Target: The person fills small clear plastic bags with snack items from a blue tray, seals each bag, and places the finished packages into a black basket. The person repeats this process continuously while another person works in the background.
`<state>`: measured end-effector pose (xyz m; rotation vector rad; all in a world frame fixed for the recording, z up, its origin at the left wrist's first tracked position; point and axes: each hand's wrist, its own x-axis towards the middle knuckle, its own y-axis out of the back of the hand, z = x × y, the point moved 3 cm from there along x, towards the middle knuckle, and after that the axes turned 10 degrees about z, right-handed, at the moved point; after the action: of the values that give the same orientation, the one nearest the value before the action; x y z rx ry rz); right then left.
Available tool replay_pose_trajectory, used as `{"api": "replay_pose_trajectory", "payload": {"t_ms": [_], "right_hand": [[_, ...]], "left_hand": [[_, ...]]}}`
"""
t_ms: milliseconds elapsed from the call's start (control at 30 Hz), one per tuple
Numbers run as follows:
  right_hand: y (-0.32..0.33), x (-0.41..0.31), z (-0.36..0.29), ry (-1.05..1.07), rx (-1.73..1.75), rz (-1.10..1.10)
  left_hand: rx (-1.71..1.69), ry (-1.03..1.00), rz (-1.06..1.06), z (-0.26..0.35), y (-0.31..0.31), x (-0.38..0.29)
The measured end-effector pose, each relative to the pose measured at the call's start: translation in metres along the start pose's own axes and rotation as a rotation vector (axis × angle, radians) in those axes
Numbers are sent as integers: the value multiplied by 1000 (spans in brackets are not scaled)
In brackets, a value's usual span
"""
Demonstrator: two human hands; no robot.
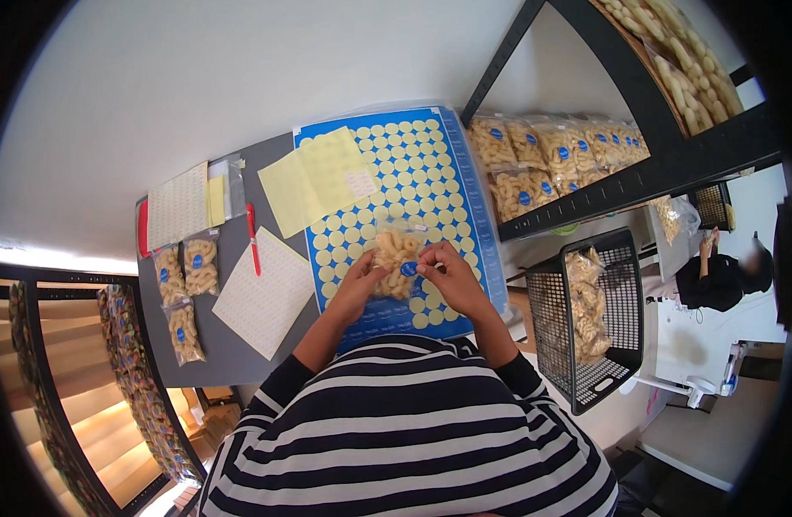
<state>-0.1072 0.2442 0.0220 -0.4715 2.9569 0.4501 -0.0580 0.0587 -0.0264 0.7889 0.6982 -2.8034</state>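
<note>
A clear plastic bag of pale, puffed snack pieces (396, 245) lies before me on a blue sheet of round labels (386, 320). My left hand (356, 284) grips the bag's left side, its thumb over the front. At the bag's right side, my right hand (449, 274) pinches the edge of a round blue sticker (409, 269) between thumb and fingertips. The sticker is against the bag's front; how much of it adheres cannot be seen. Many circles on the sheet are bare yellowish backing.
Yellowish papers (321, 174) overlap the sheet. A red pen (252, 239) rests on a printed paper (263, 297). Several stickered bags (202, 265) sit at the table's left. Filled bags (525, 187) line a black rack; a black plastic crate (606, 381) holds more. Another person (713, 278) works at far right.
</note>
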Motion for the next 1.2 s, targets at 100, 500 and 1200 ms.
{"api": "replay_pose_trajectory", "payload": {"t_ms": [100, 500, 1200], "right_hand": [[-4, 3, -9, 15, -88, -34], [-11, 13, -16, 102, -247, -25], [-17, 11, -31, 315, -452, 75]], "left_hand": [[-10, -2, -19, -5, 3, 3], [-26, 31, 6, -1, 0, 1], [-5, 11, -15, -1, 0, 1]]}}
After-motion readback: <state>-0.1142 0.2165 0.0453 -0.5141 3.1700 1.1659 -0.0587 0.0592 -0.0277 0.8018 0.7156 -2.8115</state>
